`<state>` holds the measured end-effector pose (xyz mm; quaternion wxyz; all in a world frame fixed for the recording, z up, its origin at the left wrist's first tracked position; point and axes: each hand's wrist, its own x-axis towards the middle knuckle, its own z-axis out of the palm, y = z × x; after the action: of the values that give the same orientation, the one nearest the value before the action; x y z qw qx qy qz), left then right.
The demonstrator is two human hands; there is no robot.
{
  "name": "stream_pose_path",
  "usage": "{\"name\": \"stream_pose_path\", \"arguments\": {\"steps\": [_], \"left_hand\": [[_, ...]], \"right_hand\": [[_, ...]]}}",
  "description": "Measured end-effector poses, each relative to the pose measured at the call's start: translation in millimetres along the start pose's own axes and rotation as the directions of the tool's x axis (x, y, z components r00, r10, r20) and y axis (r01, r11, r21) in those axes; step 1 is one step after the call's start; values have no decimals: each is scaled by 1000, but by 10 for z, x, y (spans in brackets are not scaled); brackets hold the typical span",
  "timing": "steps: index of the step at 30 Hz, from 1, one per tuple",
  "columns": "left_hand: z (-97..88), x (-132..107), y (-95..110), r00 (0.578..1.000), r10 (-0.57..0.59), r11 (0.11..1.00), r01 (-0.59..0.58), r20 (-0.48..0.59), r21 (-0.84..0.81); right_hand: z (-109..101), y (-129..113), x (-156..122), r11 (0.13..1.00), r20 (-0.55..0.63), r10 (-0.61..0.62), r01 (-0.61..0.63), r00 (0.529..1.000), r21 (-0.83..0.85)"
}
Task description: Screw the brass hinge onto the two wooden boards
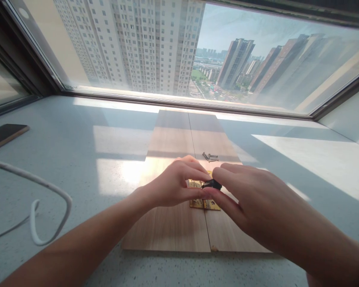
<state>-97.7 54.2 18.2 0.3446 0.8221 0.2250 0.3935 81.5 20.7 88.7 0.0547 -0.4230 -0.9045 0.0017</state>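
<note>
My right hand [242, 191] is closed around a short black screwdriver [213, 184], its tip pointing left. At that tip, the thumb and fingers of my left hand [182, 179] are pinched together. Whatever small thing they grip is hidden. Below both hands lies a gold-coloured hinge [196, 202], opened flat across the seam between two light wood boards [167, 231]. The hands cover part of the hinge. Several loose screws [211, 156] lie on the right board, just beyond my fingers.
The boards rest on a speckled white sill [107, 259] before a large window [155, 48]. A white cable [67, 207] curls at the left, and a dark flat phone-like device [7, 133] lies behind it. A small chip mark [214, 248] shows at the boards' near edge.
</note>
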Motion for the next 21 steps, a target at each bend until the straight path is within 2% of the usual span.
{"name": "stream_pose_path", "arguments": {"steps": [4, 6, 8, 11, 12, 14, 16, 18, 21], "left_hand": [[199, -71, -44, 972, -18, 992, 47, -234, 118], [273, -87, -57, 955, -13, 989, 57, -297, 137], [301, -87, -58, 952, -21, 989, 66, -306, 136], [235, -68, -46, 962, -84, 993, 104, -258, 62], [187, -58, -41, 975, -97, 995, 100, -200, 9], [76, -39, -37, 997, -69, 990, 67, -16, -122], [-24, -25, -45, 988, -36, 976, 67, 152, -207], [-83, -25, -63, 983, -42, 969, 83, 177, -231], [-75, -44, -98, 995, -20, 974, 41, 99, -221]], "right_hand": [[-86, -3, 30, 981, 29, 71, -64, 997, -183], [-112, -29, 68, 957, 50, 89, -72, 995, -282], [-109, -60, 114, 943, 98, 55, -20, 994, -331], [-76, -97, 172, 965, 167, -30, 72, 986, -251], [-69, -105, 187, 975, 181, -66, 103, 981, -199], [-70, -113, 214, 980, 211, -143, 168, 967, -106], [-92, -116, 241, 976, 221, -200, 214, 954, -42], [-121, -119, 266, 980, 195, -187, 197, 963, -34], [-149, -135, 295, 980, 117, -33, 55, 993, -191]]}}
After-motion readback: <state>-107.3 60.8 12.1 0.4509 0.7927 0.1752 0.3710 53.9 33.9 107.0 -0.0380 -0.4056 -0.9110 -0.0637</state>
